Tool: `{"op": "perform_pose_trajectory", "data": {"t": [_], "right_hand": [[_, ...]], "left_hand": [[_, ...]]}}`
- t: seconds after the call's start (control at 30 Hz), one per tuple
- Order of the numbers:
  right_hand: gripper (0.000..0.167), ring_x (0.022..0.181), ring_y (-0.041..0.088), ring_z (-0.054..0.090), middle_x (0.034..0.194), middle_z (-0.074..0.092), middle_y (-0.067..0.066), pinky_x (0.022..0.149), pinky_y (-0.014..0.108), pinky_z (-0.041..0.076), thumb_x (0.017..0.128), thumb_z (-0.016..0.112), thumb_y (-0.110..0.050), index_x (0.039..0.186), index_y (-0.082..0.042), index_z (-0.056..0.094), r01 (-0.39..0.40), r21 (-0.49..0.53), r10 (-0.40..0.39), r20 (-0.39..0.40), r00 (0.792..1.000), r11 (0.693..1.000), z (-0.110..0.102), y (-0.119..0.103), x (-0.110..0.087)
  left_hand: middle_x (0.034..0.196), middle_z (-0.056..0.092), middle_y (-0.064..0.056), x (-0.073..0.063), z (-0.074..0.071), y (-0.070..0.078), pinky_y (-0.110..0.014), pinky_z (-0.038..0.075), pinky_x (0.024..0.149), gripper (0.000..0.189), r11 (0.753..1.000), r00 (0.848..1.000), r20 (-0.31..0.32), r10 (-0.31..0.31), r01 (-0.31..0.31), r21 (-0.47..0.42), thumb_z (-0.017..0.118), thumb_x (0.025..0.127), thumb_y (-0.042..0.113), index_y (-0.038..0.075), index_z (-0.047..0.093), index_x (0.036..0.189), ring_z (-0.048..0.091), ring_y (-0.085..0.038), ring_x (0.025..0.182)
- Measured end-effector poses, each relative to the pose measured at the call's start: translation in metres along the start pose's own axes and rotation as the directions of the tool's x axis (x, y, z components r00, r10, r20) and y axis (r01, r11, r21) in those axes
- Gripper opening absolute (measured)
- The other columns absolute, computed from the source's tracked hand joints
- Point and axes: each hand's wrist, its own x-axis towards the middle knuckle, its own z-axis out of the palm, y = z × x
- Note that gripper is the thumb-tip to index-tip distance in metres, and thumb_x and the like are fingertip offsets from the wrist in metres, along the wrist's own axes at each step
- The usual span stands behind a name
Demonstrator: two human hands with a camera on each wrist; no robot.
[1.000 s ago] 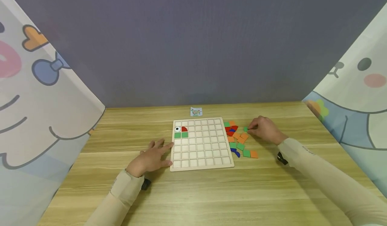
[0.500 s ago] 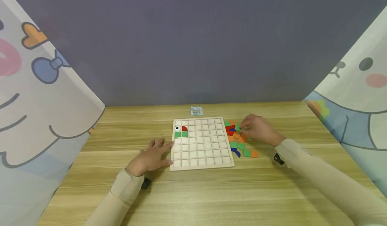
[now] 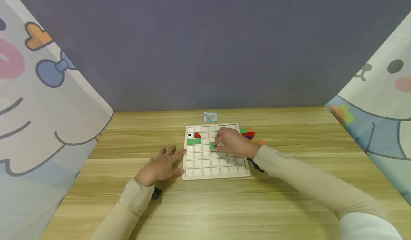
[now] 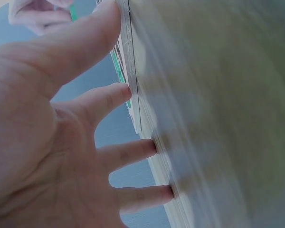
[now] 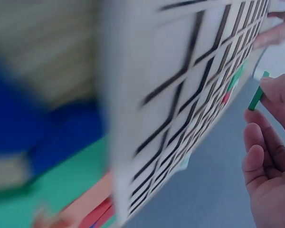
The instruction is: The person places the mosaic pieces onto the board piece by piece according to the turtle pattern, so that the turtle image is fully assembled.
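Observation:
A pale wooden grid board (image 3: 200, 164) lies on the table. Near its upper left corner sit a white eye tile (image 3: 190, 135), a red rounded tile (image 3: 197, 135) and two green square tiles, one of them the left green tile (image 3: 190, 142). My right hand (image 3: 236, 142) is over the middle of the board and pinches a green square tile (image 5: 259, 91) between thumb and finger. My left hand (image 3: 159, 167) lies with fingers spread at the board's left edge. In the left wrist view its thumb and index finger (image 4: 115, 95) touch that edge.
Right of the board lie loose tiles in several colours, among them a red tile (image 3: 251, 134) and an orange tile (image 3: 261, 142), partly hidden by the right arm. Behind the board is a small picture card (image 3: 210, 117). A grey wall (image 3: 205, 54) rises at the table's far edge.
My right hand has moved left from the loose tiles to over the board, carrying the green tile. My left hand has stayed at the board's edge.

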Motion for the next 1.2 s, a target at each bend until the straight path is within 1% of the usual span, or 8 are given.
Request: {"op": "perform_pose_trajectory", "data": {"t": [0.13,0.23,0.43,0.63,0.87,1.03,1.1,1.2], "right_hand": [[0.01,0.077,0.006,0.05,0.083,0.059,-0.009,0.068,0.022,0.045,0.081,0.075,-0.013,0.092,-0.013,0.077,-0.019,0.008,0.019,0.043,0.999,1.0,0.013,-0.008,0.019],[0.009,0.075,0.005,0.049,0.082,0.059,-0.01,0.066,0.021,0.045,0.082,0.075,-0.014,0.091,-0.014,0.077,-0.028,0.026,0.026,0.058,0.998,0.999,0.022,-0.01,0.03],[0.009,0.074,0.007,0.048,0.081,0.057,-0.011,0.065,0.022,0.044,0.083,0.075,-0.015,0.091,-0.014,0.077,-0.05,0.032,0.047,0.092,0.995,0.998,0.03,-0.011,0.044],[0.01,0.078,0.006,0.049,0.082,0.057,-0.008,0.068,0.021,0.045,0.083,0.075,-0.015,0.092,-0.012,0.077,-0.072,0.018,0.069,0.13,0.989,0.997,0.032,-0.016,0.049],[0.007,0.077,0.008,0.05,0.08,0.06,-0.007,0.068,0.021,0.045,0.083,0.073,-0.009,0.089,-0.009,0.077,-0.053,-0.014,0.055,0.143,0.988,0.998,0.033,-0.022,0.054],[0.008,0.076,0.009,0.051,0.079,0.061,-0.005,0.066,0.021,0.045,0.083,0.071,-0.005,0.087,-0.008,0.077,-0.036,-0.014,0.037,0.15,0.988,0.999,0.033,-0.024,0.055],[0.008,0.076,0.009,0.05,0.079,0.06,-0.005,0.066,0.021,0.045,0.084,0.071,-0.006,0.088,-0.009,0.077,-0.034,-0.027,0.038,0.157,0.987,0.999,0.033,-0.024,0.054],[0.008,0.08,0.009,0.05,0.083,0.06,-0.006,0.07,0.022,0.045,0.084,0.072,-0.01,0.09,-0.01,0.077,-0.044,-0.041,0.051,0.17,0.984,0.998,0.032,-0.024,0.053]], "left_hand": [[0.154,0.015,-0.018,0.001,-0.001,0.0,-0.08,0.021,0.084,0.073,1.0,1.0,0.004,-0.005,0.005,0.018,0.063,0.088,0.044,0.025,0.029,0.15,0.012,-0.055,0.133],[0.154,0.015,-0.018,0.002,0.0,0.0,-0.08,0.021,0.084,0.073,1.0,1.0,0.006,-0.007,0.007,0.024,0.063,0.088,0.045,0.026,0.029,0.15,0.012,-0.055,0.133],[0.154,0.015,-0.018,0.002,0.0,0.0,-0.08,0.022,0.084,0.073,1.0,1.0,0.005,-0.006,0.005,0.023,0.062,0.088,0.046,0.027,0.029,0.15,0.013,-0.056,0.133],[0.154,0.014,-0.018,0.002,-0.001,0.0,-0.08,0.021,0.084,0.074,1.0,1.0,0.012,-0.006,0.005,0.011,0.063,0.088,0.045,0.026,0.029,0.15,0.012,-0.056,0.133],[0.154,0.015,-0.018,0.001,-0.001,0.0,-0.08,0.022,0.085,0.074,1.0,1.0,0.013,-0.009,0.009,0.005,0.064,0.087,0.044,0.026,0.029,0.15,0.012,-0.056,0.133],[0.155,0.015,-0.018,0.001,-0.001,0.0,-0.08,0.022,0.085,0.074,1.0,1.0,0.012,-0.01,0.01,0.006,0.064,0.087,0.044,0.026,0.029,0.15,0.012,-0.055,0.133],[0.155,0.014,-0.018,0.0,-0.002,0.001,-0.079,0.021,0.085,0.074,1.0,1.0,0.013,-0.011,0.011,0.005,0.064,0.087,0.044,0.026,0.029,0.15,0.012,-0.055,0.133],[0.154,0.014,-0.018,-0.001,-0.002,0.002,-0.079,0.021,0.085,0.074,1.0,1.0,0.011,-0.012,0.012,0.001,0.064,0.087,0.043,0.026,0.029,0.15,0.012,-0.055,0.133]]}}
